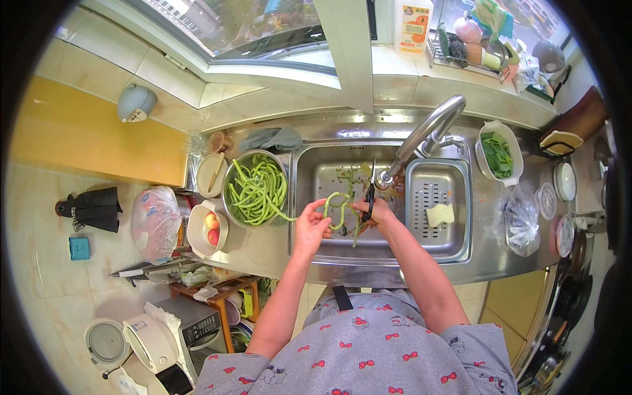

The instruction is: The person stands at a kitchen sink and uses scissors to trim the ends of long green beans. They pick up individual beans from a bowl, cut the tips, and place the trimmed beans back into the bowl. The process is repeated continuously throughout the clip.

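Over the steel sink basin (316, 170), my left hand (313, 227) pinches a curled long green bean (330, 210) between thumb and fingers. My right hand (379, 212) grips black-handled scissors (370, 195), blades pointing away from me toward the window. The bean loops across the gap between both hands, and its end hangs down near the right fingertips. To the left stands a steel bowl (225, 197) heaped with long green beans (256, 185); one of them trails over the rim toward my left hand. Green scraps (345, 175) lie on the basin floor.
A curved faucet (419, 126) arches over the sink. In the right-hand drainer basket (419, 237) lies a pale sponge (439, 215). A white dish of leafy greens (497, 155) and a plastic bag (522, 227) are farther right. Left are a dish with apples (212, 228) and a cutting board (205, 173).
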Action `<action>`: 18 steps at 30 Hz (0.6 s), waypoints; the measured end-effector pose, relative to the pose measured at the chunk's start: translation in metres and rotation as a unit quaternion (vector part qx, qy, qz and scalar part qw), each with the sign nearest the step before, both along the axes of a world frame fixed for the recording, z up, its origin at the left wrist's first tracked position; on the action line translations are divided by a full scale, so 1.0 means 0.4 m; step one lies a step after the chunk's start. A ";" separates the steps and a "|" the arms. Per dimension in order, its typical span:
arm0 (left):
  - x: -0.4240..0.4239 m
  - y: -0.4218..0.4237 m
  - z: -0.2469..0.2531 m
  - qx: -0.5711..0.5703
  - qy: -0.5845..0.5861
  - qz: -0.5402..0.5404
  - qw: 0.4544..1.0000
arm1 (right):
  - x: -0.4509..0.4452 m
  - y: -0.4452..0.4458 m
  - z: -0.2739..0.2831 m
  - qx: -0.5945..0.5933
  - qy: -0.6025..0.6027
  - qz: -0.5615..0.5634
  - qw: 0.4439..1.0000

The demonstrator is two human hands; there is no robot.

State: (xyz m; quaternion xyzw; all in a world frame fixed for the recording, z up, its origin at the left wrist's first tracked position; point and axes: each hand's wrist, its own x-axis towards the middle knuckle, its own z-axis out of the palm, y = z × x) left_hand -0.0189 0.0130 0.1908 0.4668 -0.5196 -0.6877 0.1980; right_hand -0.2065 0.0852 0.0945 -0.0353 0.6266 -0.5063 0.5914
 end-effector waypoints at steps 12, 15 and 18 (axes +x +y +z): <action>-0.019 -0.002 0.015 -0.005 0.017 0.032 0.999 | 0.005 0.042 -0.077 -0.004 0.020 -0.050 0.999; -0.011 -0.028 0.028 -0.041 0.047 0.065 0.996 | -0.009 0.081 -0.132 0.020 0.065 -0.035 0.997; -0.011 -0.056 0.063 -0.072 0.061 0.099 0.991 | -0.015 0.125 -0.174 0.069 0.119 0.014 0.990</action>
